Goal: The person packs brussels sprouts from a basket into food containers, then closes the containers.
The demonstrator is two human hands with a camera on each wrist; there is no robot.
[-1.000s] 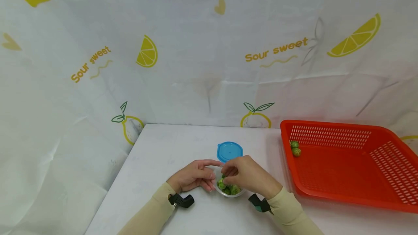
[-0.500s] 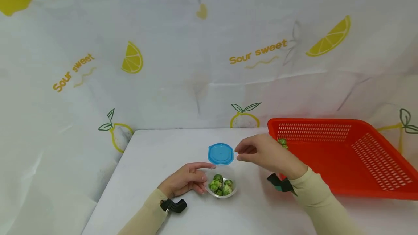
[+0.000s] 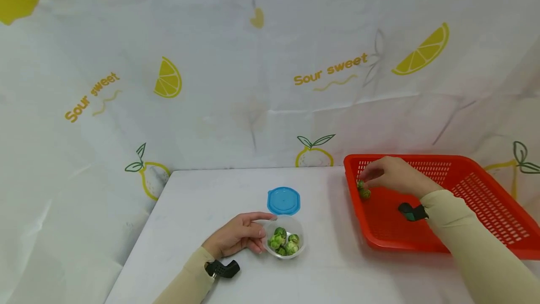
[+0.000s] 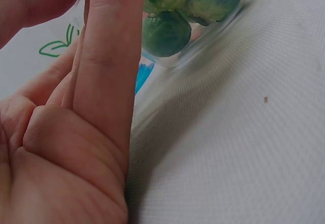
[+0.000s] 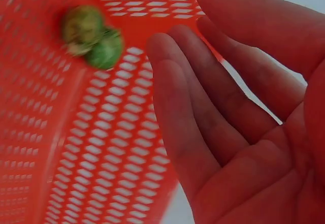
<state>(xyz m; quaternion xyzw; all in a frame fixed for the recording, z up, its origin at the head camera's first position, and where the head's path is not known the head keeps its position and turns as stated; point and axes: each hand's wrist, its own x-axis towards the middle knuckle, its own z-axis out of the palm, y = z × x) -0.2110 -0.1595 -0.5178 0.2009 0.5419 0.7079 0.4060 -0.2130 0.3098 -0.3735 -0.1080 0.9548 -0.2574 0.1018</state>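
Note:
In the head view my left hand (image 3: 238, 234) holds the left side of a clear plastic bowl (image 3: 292, 224), index finger along its far rim and thumb at the near side. Several Brussels sprouts (image 3: 291, 247) lie inside. The left wrist view shows sprouts (image 4: 166, 33) through the bowl wall, partly behind a finger. My right hand (image 3: 390, 175) reaches into a red plastic basket (image 3: 405, 224), fingertips close by two Brussels sprouts (image 3: 364, 193) at its left wall. In the right wrist view the fingers are loosely bent with nothing between them, apart from these sprouts (image 5: 105, 50).
A blue lid (image 3: 283, 201) lies flat on the white table (image 3: 219, 191), just behind the bowl. The basket's raised, perforated walls stand at the right. Behind the table hangs a white sheet (image 3: 223, 130) with lemon prints.
My right hand has moved from over the bowl, rightward across the table and into the basket. The left hand stays at the bowl. The head view has shifted slightly.

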